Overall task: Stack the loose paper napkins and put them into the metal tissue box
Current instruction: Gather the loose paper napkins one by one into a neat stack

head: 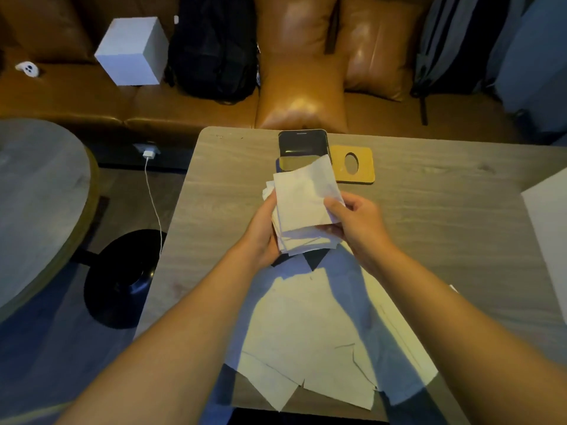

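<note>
Both hands hold a small stack of white paper napkins (302, 210) above the middle of the wooden table (445, 216). My left hand (260, 234) grips the stack's left edge from below. My right hand (356, 222) pinches its right side, thumb on top. The dark metal tissue box (302, 145) stands open at the table's far edge, just behind the stack, its lower part hidden by the napkins. Its wooden lid (363, 167) with an oval hole lies flat to the right of the box. Several loose napkins (310, 338) lie spread on the table under my forearms.
A white sheet (549, 228) lies at the table's right edge. A round table (36, 194) stands to the left, with a charger cable (153, 197) on the floor between. Behind is a brown leather sofa (302, 87) bearing a white box (133, 50) and black backpack (214, 47).
</note>
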